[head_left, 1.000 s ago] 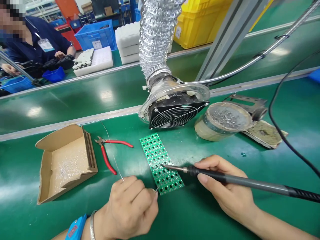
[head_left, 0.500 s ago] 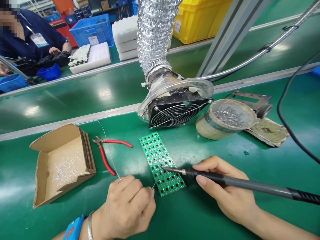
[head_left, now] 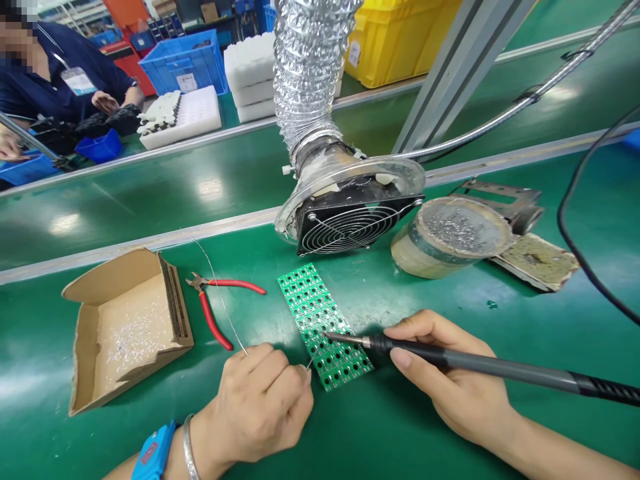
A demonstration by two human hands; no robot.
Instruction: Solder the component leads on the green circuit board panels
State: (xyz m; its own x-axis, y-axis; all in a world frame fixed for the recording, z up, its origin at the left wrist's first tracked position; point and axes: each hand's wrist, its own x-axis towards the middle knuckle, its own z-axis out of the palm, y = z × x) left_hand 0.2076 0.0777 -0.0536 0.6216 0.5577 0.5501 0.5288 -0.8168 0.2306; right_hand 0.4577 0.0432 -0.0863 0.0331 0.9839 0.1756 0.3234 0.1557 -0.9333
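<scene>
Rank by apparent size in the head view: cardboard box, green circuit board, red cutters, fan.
1. cardboard box
2. fan and green circuit board: these look about alike, and the fan sits farther from the camera, so no ranking between them.
3. red cutters

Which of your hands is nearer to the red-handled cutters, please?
Left. The left hand sits just right of and below the red-handled cutters, pinching solder wire; the right hand is beyond the green circuit board, holding the soldering iron.

The left hand (head_left: 263,403) is curled in a loose fist, thumb and forefinger pinched together ahead of the knuckles, wrist directly behind the grip. The right hand (head_left: 450,380) is closed in a pen-like grip, forefinger above it, thumb below, forearm lying behind.
</scene>
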